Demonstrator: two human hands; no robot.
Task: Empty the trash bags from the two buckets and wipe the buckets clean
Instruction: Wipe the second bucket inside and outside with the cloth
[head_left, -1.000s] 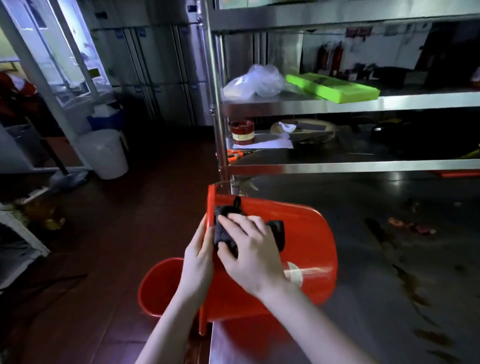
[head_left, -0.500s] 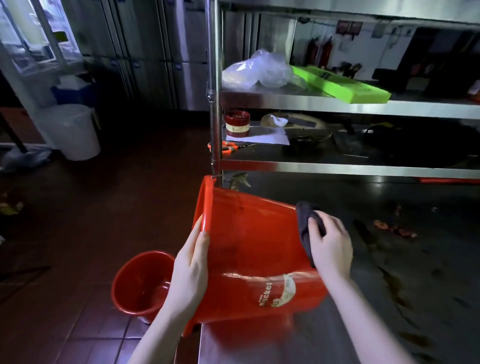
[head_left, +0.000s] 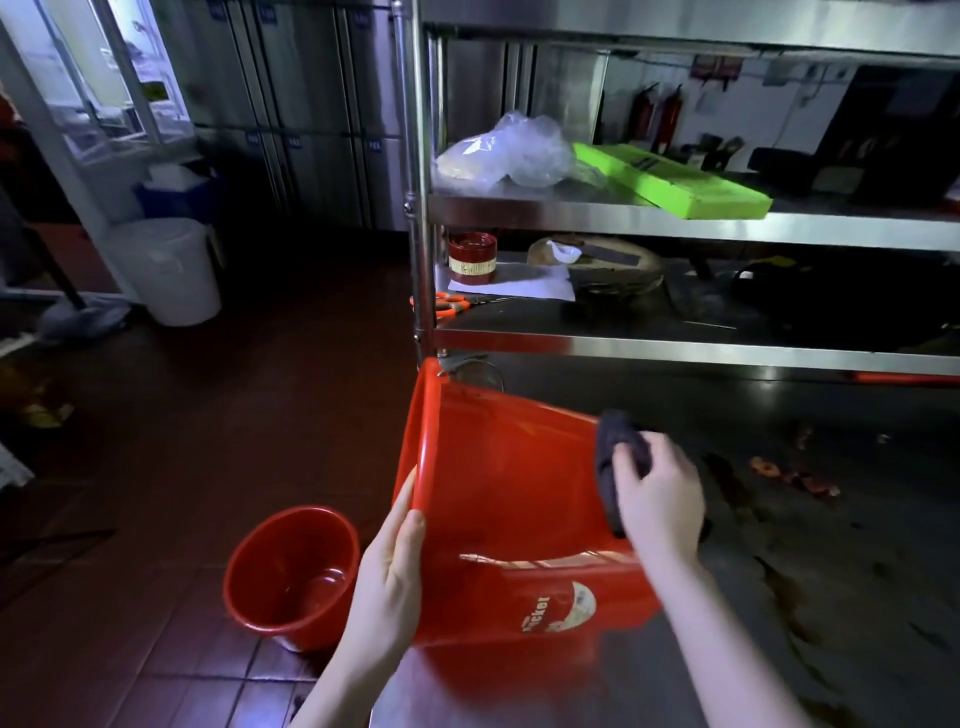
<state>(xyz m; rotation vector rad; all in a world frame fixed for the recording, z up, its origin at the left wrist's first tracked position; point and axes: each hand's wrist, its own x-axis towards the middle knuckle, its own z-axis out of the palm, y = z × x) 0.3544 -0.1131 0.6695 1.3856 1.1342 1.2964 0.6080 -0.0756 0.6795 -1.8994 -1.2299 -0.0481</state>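
A red bucket (head_left: 509, 499) lies on its side on the steel table (head_left: 779, 597), mouth facing left, label on its lower wall. My left hand (head_left: 395, 566) grips its rim at the near left. My right hand (head_left: 660, 499) holds a dark cloth (head_left: 615, 457) pressed against the bucket's base end. A second red bucket (head_left: 291, 571) stands upright on the tiled floor to the left, with no bag inside it.
A steel shelf rack (head_left: 675, 218) rises behind the table, holding a plastic bag (head_left: 509, 153), a green box (head_left: 670, 182), a red tin (head_left: 471, 257) and orange scissors (head_left: 449, 304). Stains and scraps (head_left: 789, 475) mark the tabletop. A white bin (head_left: 171, 270) stands far left.
My right hand has moved the cloth from the bucket's side wall near the rim over to its base end. The bucket has rotated, and its label now faces me lower down.
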